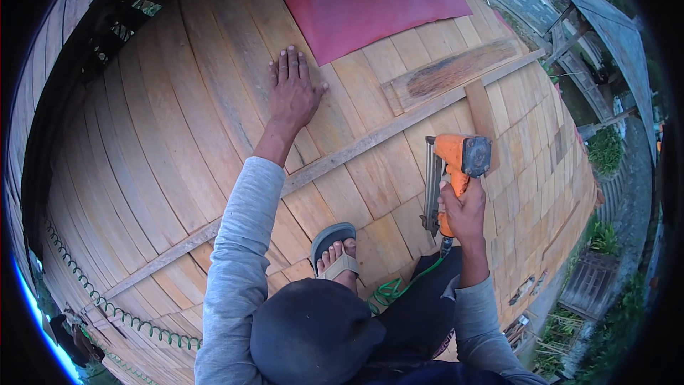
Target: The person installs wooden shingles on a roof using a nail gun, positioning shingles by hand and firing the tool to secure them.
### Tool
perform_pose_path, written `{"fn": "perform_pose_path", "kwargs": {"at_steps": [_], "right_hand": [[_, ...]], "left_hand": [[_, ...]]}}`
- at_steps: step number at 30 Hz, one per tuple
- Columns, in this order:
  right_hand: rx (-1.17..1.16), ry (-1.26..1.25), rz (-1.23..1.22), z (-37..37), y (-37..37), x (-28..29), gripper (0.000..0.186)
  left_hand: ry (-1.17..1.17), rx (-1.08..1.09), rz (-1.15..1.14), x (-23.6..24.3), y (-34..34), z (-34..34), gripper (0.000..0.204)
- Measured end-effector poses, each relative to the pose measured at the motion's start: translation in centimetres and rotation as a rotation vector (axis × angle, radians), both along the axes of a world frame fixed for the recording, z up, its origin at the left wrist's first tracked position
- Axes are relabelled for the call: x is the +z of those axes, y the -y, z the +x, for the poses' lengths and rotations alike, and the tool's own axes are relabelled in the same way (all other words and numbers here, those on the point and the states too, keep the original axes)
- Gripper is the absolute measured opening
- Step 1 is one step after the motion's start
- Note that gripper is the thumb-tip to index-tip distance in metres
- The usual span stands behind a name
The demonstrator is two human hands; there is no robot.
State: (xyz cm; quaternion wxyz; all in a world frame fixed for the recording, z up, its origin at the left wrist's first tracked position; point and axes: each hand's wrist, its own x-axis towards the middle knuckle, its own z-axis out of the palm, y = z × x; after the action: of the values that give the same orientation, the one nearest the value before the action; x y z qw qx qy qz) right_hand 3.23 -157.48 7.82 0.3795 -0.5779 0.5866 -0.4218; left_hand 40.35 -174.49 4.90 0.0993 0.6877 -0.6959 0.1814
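Observation:
My left hand [293, 93] lies flat, fingers stretched out, on a long wooden board [239, 36] of the sloping shingled surface. In my right hand [464, 215] is an orange air nail gun [450, 148] with a dark head and a narrow metal magazine on its left side. My fingers wrap round its grip, and its nose is hard to make out. From the bottom of the grip runs a green air hose [388, 291]. A long wooden batten [370, 144] crosses the shingles diagonally between my left hand and the nail gun.
A red sheet [374, 7] lies beyond my left hand. Short wood pieces [456, 71] rest by the batten. My sandalled foot [335, 251] stands on the shingles. A coiled green hose [117, 306] trails at lower left. The surface ends at right above ground and a weathered roof [613, 36].

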Motion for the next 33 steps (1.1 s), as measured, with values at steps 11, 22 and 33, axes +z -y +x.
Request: {"fn": "perform_pose_path", "kwargs": {"at_steps": [11, 22, 33], "right_hand": [[0.348, 0.069, -0.069, 10.0, 9.4, 6.7, 0.031], [0.3, 0.039, 0.218, 5.5, 0.8, 2.3, 0.035], [0.243, 0.158, 0.231, 6.3, 0.6, 2.7, 0.034]], "left_hand": [[0.013, -0.053, -0.04, 1.0, 2.1, 3.2, 0.087], [0.034, -0.535, 0.016, 0.7, 1.3, 0.4, 0.046], [-0.021, -0.768, 0.133, 3.5, 5.4, 1.2, 0.043]]}}
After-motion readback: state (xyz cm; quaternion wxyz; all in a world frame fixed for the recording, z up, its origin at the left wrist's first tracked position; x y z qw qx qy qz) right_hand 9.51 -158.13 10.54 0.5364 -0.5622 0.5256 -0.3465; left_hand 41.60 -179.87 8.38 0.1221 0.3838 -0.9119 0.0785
